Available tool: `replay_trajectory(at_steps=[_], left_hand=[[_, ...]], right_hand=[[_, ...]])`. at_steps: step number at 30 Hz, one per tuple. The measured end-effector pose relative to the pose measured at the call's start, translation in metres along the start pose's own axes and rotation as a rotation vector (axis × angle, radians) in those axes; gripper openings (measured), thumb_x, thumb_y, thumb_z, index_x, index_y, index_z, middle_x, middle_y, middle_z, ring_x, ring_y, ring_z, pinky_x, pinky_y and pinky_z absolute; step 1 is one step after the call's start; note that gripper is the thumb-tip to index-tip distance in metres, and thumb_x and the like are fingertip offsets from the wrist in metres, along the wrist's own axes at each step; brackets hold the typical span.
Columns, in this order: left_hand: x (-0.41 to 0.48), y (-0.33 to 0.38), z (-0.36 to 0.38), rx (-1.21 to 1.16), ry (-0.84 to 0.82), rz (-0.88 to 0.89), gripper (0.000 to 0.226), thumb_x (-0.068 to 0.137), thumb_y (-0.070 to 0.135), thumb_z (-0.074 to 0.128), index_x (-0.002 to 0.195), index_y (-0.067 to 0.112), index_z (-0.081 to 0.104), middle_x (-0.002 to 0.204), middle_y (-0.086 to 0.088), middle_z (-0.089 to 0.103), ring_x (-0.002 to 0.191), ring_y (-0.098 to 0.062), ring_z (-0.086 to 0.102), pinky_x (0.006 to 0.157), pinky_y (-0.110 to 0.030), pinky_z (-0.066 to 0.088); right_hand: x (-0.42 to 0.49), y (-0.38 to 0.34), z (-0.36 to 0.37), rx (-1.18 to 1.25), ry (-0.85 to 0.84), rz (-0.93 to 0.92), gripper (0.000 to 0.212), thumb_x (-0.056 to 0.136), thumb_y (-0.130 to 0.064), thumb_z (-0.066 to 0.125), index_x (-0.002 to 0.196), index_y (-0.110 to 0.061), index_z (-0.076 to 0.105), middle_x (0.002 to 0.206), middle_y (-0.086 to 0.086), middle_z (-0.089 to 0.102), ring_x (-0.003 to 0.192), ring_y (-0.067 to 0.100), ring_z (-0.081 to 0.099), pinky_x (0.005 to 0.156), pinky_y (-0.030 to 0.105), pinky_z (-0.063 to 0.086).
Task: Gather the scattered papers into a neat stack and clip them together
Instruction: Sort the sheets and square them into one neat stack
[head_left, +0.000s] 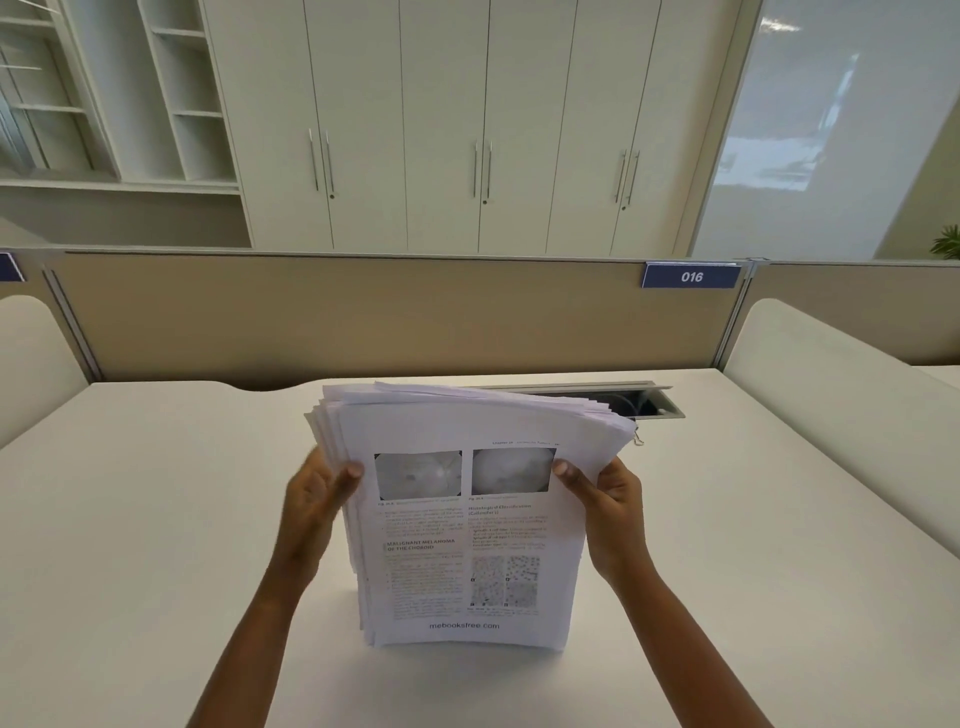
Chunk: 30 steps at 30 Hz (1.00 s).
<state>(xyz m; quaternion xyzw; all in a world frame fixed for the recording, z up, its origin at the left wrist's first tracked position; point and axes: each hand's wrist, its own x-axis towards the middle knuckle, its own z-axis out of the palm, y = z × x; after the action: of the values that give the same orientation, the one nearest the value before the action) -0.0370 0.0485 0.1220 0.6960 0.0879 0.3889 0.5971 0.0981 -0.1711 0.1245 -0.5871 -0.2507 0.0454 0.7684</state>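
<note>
At the far left, open white shelves (176, 104) stand against the back wall, and beside them runs a row of tall pale cupboard doors (441, 130) with slim metal handles. Below them a tan partition (363, 317) closes off the far edge of my white desk (145, 509).

My left hand (311, 506) grips the left edge of the stack of papers (467, 551), thumb on the front sheet, the other fingers curled behind, out of sight. The stack stands upright on its lower edge near the middle of the desk, its top bending away from me, the sheets fanned unevenly along the left and upper edges. The front page shows printed text and grey figures. My right hand (610, 514) holds the right edge the same way, thumb pressed on the page.

Just past the stack's upper right corner a small metal clip (638, 440) peeks out on the desk, mostly hidden. Behind it lies an open cable hatch (652, 404). Further right, a blue plate (691, 276) reading 016 sits on the partition, then a glossy panel (831, 114) and a green plant (948, 241).
</note>
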Motion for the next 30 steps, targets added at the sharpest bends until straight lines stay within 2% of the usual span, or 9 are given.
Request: replay_trajectory(at_steps=[3, 8, 10, 13, 16, 20, 24, 27, 30], left_hand=[[-0.009, -0.01, 0.012, -0.008, 0.005, -0.138, 0.089, 0.027, 0.083, 0.066, 0.089, 0.02, 0.06, 0.083, 0.002, 0.066, 0.07, -0.011, 0.067, 0.053, -0.015, 0.054], [-0.009, -0.014, 0.024, 0.002, 0.181, -0.174, 0.085, 0.022, 0.089, 0.058, 0.073, 0.021, 0.057, 0.069, -0.001, 0.06, 0.064, -0.018, 0.06, 0.051, -0.02, 0.051], [-0.008, -0.011, 0.028, 0.005, 0.227, -0.154, 0.075, 0.032, 0.085, 0.06, 0.07, 0.021, 0.056, 0.067, 0.0, 0.06, 0.062, -0.021, 0.059, 0.049, -0.018, 0.05], [-0.005, -0.003, 0.036, -0.031, 0.297, -0.12, 0.034, 0.068, 0.055, 0.068, 0.068, 0.023, 0.056, 0.052, 0.014, 0.062, 0.061, -0.015, 0.061, 0.045, -0.014, 0.048], [-0.004, 0.005, 0.05, -0.02, 0.324, -0.063, 0.053, 0.053, 0.075, 0.061, 0.067, 0.024, 0.056, 0.052, 0.023, 0.063, 0.053, 0.002, 0.062, 0.045, -0.011, 0.048], [-0.012, -0.006, 0.061, -0.049, 0.301, -0.115, 0.059, 0.048, 0.079, 0.058, 0.071, 0.025, 0.058, 0.055, 0.013, 0.064, 0.06, -0.011, 0.061, 0.045, -0.009, 0.046], [-0.024, -0.035, 0.049, 0.097, 0.098, -0.201, 0.101, 0.027, 0.095, 0.047, 0.096, 0.021, 0.056, 0.083, 0.009, 0.061, 0.077, -0.008, 0.059, 0.056, -0.01, 0.046], [-0.031, -0.047, 0.044, 0.072, -0.022, -0.287, 0.097, 0.019, 0.09, 0.058, 0.093, 0.026, 0.058, 0.089, 0.008, 0.064, 0.082, -0.013, 0.061, 0.052, -0.012, 0.052], [-0.032, -0.048, 0.047, 0.015, 0.019, -0.317, 0.089, 0.016, 0.086, 0.063, 0.085, 0.031, 0.059, 0.085, 0.008, 0.065, 0.08, -0.011, 0.061, 0.05, -0.009, 0.051]], right_hand=[[0.003, -0.001, 0.004, 0.025, -0.048, -0.007, 0.019, 0.085, -0.005, 0.054, 0.091, -0.021, 0.061, 0.076, -0.011, 0.071, 0.067, 0.008, 0.068, 0.057, 0.021, 0.056], [0.009, 0.0, 0.006, -0.036, -0.174, 0.07, 0.033, 0.071, -0.019, 0.071, 0.098, -0.028, 0.055, 0.09, -0.006, 0.065, 0.08, 0.013, 0.067, 0.067, 0.028, 0.059], [0.006, 0.008, 0.002, -0.061, -0.226, 0.145, 0.039, 0.073, -0.013, 0.073, 0.102, -0.029, 0.053, 0.096, -0.003, 0.065, 0.088, 0.018, 0.066, 0.073, 0.032, 0.059], [-0.001, 0.024, -0.002, -0.208, -0.2, 0.165, 0.027, 0.081, -0.005, 0.064, 0.095, -0.027, 0.056, 0.099, 0.001, 0.065, 0.087, 0.023, 0.064, 0.072, 0.025, 0.057], [-0.005, 0.038, 0.0, -0.243, -0.029, 0.087, 0.021, 0.084, -0.005, 0.061, 0.089, -0.025, 0.06, 0.091, -0.002, 0.066, 0.078, 0.018, 0.064, 0.064, 0.017, 0.055], [-0.011, 0.052, 0.002, -0.215, 0.063, 0.068, 0.022, 0.084, -0.005, 0.061, 0.087, -0.027, 0.061, 0.085, -0.009, 0.066, 0.076, 0.009, 0.064, 0.058, 0.01, 0.053], [-0.013, 0.06, -0.015, -0.151, 0.058, 0.161, 0.026, 0.081, -0.01, 0.066, 0.099, -0.027, 0.057, 0.098, -0.003, 0.068, 0.086, 0.011, 0.067, 0.064, 0.017, 0.056], [-0.013, 0.062, -0.02, -0.112, 0.04, 0.186, 0.037, 0.079, -0.024, 0.07, 0.109, -0.026, 0.05, 0.102, 0.0, 0.069, 0.092, 0.015, 0.067, 0.072, 0.025, 0.057], [-0.017, 0.066, -0.011, -0.163, -0.006, 0.154, 0.043, 0.074, -0.026, 0.073, 0.108, -0.029, 0.047, 0.106, -0.008, 0.062, 0.098, 0.007, 0.061, 0.07, 0.015, 0.054]])
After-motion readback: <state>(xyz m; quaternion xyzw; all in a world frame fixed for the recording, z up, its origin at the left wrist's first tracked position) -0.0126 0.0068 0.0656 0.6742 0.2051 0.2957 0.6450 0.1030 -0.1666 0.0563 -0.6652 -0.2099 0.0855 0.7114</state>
